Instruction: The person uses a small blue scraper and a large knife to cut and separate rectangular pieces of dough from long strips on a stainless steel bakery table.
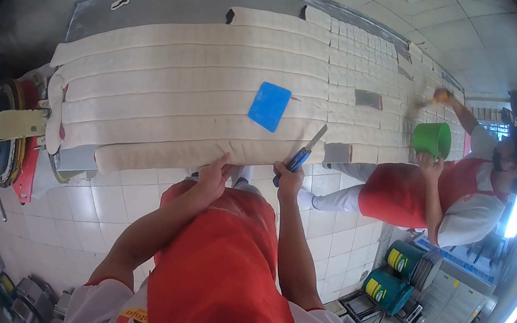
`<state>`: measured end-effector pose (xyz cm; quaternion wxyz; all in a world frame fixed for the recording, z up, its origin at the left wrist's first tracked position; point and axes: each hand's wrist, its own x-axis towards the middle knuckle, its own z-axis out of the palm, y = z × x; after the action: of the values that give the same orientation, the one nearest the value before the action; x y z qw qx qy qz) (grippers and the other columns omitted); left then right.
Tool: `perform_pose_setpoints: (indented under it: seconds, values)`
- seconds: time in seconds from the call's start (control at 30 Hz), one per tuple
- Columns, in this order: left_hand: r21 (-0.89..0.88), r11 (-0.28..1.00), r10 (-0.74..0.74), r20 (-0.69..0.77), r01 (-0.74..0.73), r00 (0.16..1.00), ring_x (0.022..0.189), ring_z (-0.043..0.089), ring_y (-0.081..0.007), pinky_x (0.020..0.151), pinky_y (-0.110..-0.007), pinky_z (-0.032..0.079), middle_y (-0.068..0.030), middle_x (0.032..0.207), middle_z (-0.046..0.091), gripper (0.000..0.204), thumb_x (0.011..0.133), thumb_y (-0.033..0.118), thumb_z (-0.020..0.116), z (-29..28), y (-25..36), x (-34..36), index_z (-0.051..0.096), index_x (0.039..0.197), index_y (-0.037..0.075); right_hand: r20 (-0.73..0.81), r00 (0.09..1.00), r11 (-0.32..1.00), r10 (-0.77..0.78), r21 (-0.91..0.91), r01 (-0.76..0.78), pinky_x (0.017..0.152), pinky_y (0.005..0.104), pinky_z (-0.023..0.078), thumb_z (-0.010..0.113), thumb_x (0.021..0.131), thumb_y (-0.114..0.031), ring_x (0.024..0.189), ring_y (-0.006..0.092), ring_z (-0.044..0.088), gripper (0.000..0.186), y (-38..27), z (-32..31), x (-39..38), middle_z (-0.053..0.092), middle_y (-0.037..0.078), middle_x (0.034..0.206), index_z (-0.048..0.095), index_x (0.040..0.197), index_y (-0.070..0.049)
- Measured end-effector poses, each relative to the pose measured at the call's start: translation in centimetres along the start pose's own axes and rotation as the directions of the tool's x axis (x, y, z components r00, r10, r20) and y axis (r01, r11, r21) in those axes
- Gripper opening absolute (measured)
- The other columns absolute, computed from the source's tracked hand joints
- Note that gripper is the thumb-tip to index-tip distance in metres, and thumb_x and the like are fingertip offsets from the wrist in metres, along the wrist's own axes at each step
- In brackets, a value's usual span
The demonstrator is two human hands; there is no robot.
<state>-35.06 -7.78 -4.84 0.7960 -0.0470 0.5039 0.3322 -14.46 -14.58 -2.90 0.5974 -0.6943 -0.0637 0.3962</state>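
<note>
The right hand (pixel 291 179) grips a knife (pixel 302 155), blade pointing away from the left hand (pixel 215 172), which touches the nearest dough roll (pixel 170 154), perhaps steadying it; its grip is unclear.

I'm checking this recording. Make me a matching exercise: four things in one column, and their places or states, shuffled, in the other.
Column one
1. Left hand
2. Right hand
3. Blue flat piece
4. Green container

Column two
A. Held up by a co-worker's hand
B. Gripping a knife with a blue and black handle
C. Lying on the cream-coloured dough strips, with no hand on it
D. At the edge of the nearest dough roll, with no tool in it

Right pairs: 1-D; 2-B; 3-C; 4-A
</note>
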Motion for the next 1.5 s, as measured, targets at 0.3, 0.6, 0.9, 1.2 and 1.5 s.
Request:
perform_pose_setpoints:
  seconds: [0.3,0.6,0.9,1.2,1.5]
  values:
    - [0.043,0.996,0.075,-0.026,-0.073,0.997,0.113,0.067,-0.0241,0.103,-0.04,0.056,-0.0095,0.122,0.067,0.037,0.096,0.007,0.073,5.0,-5.1,0.9,0.056,0.129,0.004,0.012,0.997,0.965,-0.074,-0.25,0.074,0.057,0.0266,0.044,0.076,0.083,0.001,0.063,0.0123,0.059,0.017,-0.4,-4.3,2.3,0.062,0.002,0.073,0.062,0.091,-0.005]
    - [0.227,0.957,0.238,-0.256,-0.181,0.937,0.108,0.061,-0.0252,0.088,-0.041,0.056,-0.0124,0.116,0.062,0.038,0.089,0.018,0.083,-2.5,1.5,-2.8,0.059,0.115,0.003,0.144,0.976,0.907,-0.164,-0.367,0.207,0.058,0.0283,0.046,0.076,0.089,-0.011,0.064,0.0103,0.059,0.012,-1.3,-8.9,5.0,0.064,0.0,0.073,0.065,0.089,-0.006]
    - [0.966,-0.205,0.919,0.134,0.159,0.372,0.139,0.033,-0.0488,0.116,-0.056,0.034,-0.0324,0.152,0.031,0.128,0.062,0.036,0.1,-19.0,18.9,-9.3,0.024,0.162,0.011,0.648,0.753,0.759,0.112,-0.545,0.356,0.07,0.0381,0.05,0.079,0.082,-0.014,0.072,0.0198,0.063,0.02,-0.5,-0.3,-3.7,0.067,0.009,0.077,0.066,0.091,-0.001]
    - [0.883,-0.463,0.731,0.43,-0.077,0.53,0.149,0.027,-0.046,0.119,-0.063,0.026,-0.022,0.162,0.026,0.112,0.067,0.051,0.092,-17.4,20.7,-8.4,0.038,0.158,0.016,0.636,0.742,0.776,0.209,-0.57,0.27,0.07,0.0348,0.051,0.078,0.085,-0.014,0.07,0.0158,0.062,0.019,3.5,10.7,-6.6,0.066,0.005,0.076,0.068,0.097,-0.003]
    - [0.382,-0.9,0.239,0.833,-0.207,0.5,0.151,0.033,-0.0327,0.119,-0.069,0.02,-0.0101,0.158,0.04,0.095,0.073,0.074,0.071,-12.4,18.0,-3.0,0.052,0.149,0.022,0.412,0.911,0.855,0.003,-0.474,0.211,0.069,0.0341,0.047,0.078,0.087,-0.014,0.07,0.0141,0.058,0.016,4.6,10.2,-8.5,0.063,0.003,0.075,0.065,0.091,-0.005]
